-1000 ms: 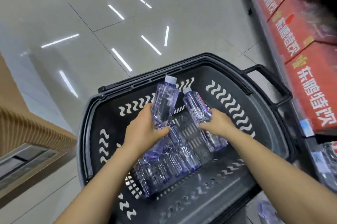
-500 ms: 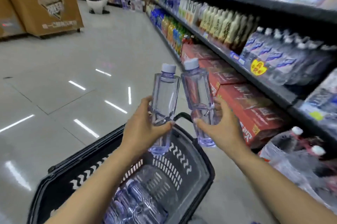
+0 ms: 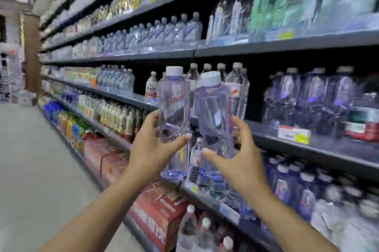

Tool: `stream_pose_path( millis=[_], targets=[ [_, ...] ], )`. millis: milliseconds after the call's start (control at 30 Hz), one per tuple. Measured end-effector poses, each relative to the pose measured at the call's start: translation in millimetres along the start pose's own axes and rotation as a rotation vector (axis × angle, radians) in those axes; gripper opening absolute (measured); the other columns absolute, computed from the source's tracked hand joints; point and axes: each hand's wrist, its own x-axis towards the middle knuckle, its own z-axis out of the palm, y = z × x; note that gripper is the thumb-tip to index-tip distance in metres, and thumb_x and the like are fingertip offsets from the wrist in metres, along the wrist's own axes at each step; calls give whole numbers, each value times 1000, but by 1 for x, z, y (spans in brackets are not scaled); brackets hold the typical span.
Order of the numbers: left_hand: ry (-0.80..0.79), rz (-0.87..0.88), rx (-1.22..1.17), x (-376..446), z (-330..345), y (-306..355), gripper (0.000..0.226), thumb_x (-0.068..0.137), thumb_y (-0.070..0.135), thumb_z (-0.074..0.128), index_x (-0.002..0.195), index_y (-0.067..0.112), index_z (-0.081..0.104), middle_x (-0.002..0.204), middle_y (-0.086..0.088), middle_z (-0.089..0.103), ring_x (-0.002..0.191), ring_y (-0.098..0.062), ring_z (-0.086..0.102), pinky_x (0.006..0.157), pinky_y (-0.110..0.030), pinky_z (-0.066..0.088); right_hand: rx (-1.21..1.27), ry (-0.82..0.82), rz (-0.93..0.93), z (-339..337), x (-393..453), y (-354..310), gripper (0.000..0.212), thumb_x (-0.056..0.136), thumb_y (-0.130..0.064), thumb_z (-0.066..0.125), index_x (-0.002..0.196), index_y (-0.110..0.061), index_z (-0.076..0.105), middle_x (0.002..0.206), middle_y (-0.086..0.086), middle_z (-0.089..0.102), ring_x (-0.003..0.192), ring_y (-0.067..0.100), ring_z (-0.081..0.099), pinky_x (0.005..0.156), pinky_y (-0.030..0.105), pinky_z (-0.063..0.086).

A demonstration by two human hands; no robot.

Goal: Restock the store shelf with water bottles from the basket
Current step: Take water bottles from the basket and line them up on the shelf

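Observation:
I hold two clear, purple-tinted water bottles with white caps, upright and side by side, in front of the store shelf (image 3: pixel 320 150). My left hand (image 3: pixel 152 147) grips the left water bottle (image 3: pixel 174 106) around its lower half. My right hand (image 3: pixel 240 161) wraps the right water bottle (image 3: pixel 212 112) from the right side, thumb across its front. Matching purple bottles (image 3: pixel 313 95) stand in a row on the shelf to the right of the two held ones. The basket is out of view.
Shelves of drinks run along the right, several tiers high, with a dark gap (image 3: pixel 256 87) behind the held bottles. Red cartons (image 3: pixel 158 212) sit on the bottom tier. The pale aisle floor (image 3: pixel 37 169) stretches away on the left.
Both hands lifted the two bottles out of the basket and up to shelf height. The view swung from the basket and floor to the shelving.

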Motion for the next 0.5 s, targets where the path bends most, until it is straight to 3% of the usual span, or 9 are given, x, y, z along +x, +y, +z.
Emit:
stream_pose_path(
  millis=[67,133,233,433,500],
  targets=[
    [-18,39,-100,14,32,21,73,61,56,81,119,26,51,106,13,65,95,-2,63,84,-36,52,-32,59,-41,-40,13,0,87,70,-46,79,131,-59,19,118,-46,26,110,-16,29,98,20,32],
    [-40,59,-167,27,61,43,78,63,52,82,127,30,43,122,7,59,108,-13,60,91,-42,51,-60,105,-54,-77,25,-2,88,70,-45,79,130,-62,16,125,-47,26,116,-14,31,103,24,32],
    [-42,111,-230,48,104,70,77,66,48,83,127,28,41,126,3,56,111,-16,58,94,-44,49,-139,207,-39,-123,43,0,95,70,-43,80,143,-44,19,150,-18,30,135,9,34,109,36,34],
    [-22,149,-427,78,179,109,73,66,28,87,124,25,42,115,13,59,105,-12,61,91,-34,52,-300,429,-43,-191,78,23,92,67,-40,83,140,-30,29,140,-8,44,124,18,47,97,31,40],
    [-33,159,-445,82,199,116,76,67,28,86,126,22,39,116,12,56,107,-14,59,93,-33,50,-329,480,-19,-205,87,36,89,65,-44,83,136,-25,33,138,-3,48,121,24,51,97,37,44]
  ],
)
